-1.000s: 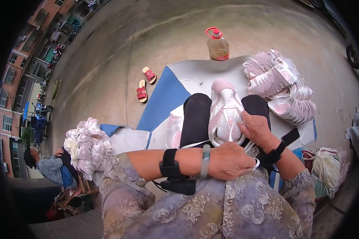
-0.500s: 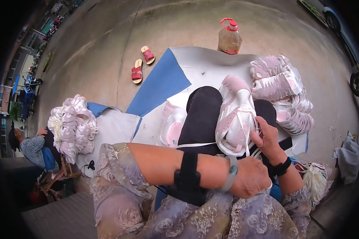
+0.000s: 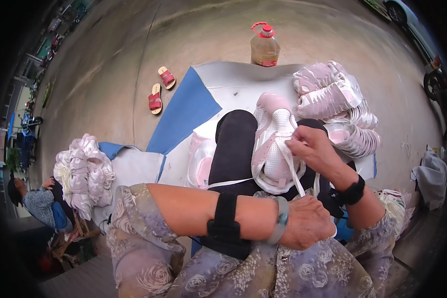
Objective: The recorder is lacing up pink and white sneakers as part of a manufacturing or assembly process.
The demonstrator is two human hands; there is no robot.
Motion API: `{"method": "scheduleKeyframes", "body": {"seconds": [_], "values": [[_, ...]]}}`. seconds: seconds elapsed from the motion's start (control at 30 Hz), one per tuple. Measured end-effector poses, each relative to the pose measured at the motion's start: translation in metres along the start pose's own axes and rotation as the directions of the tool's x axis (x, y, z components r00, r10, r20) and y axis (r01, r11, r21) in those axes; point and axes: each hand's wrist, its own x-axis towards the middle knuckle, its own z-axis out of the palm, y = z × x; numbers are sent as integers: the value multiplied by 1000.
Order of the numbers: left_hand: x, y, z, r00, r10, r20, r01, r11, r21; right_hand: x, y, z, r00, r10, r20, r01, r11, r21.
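A pink and white shoe upper lies between my black-clad knees, its toe pointing away from me. At its tongue, my right hand pinches a white shoelace close to the eyelets. That lace runs taut down toward my left hand, which is closed in a fist around it below the heel opening. A bracelet sits at my left wrist. Another stretch of white lace leads off across my left thigh. The fingertips of my left hand are hidden from view.
Stacked pink-white shoe uppers lie on the white sheet to the right, a tied bundle to the left. One upper rests beside my left knee. Beyond are red slippers and a jug. A person sits far left.
My right hand has moved up from the shoe's side to the eyelets and now pinches the lace. The lace has come up taut between my hands. The whole view has shifted slightly.
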Motion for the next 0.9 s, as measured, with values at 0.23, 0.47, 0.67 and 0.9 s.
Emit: {"method": "scheduleKeyframes", "body": {"seconds": [0.23,0.47,0.67,0.9], "values": [[-3,5,-7,1000,13,-20,-13,1000,-12,8,-17,12,998,-42,-42,19,900,-435],[5,9,-10,1000,15,10,-16,999,34,18,-7,9,995,79,63,-55,947,-316],[-1,15,-19,996,73,-47,-69,994,85,15,-2,11,914,193,357,-320,884,341],[-9,26,-40,966,179,-186,-164,982,93,-37,4,12,952,59,300,-244,737,630]]}}
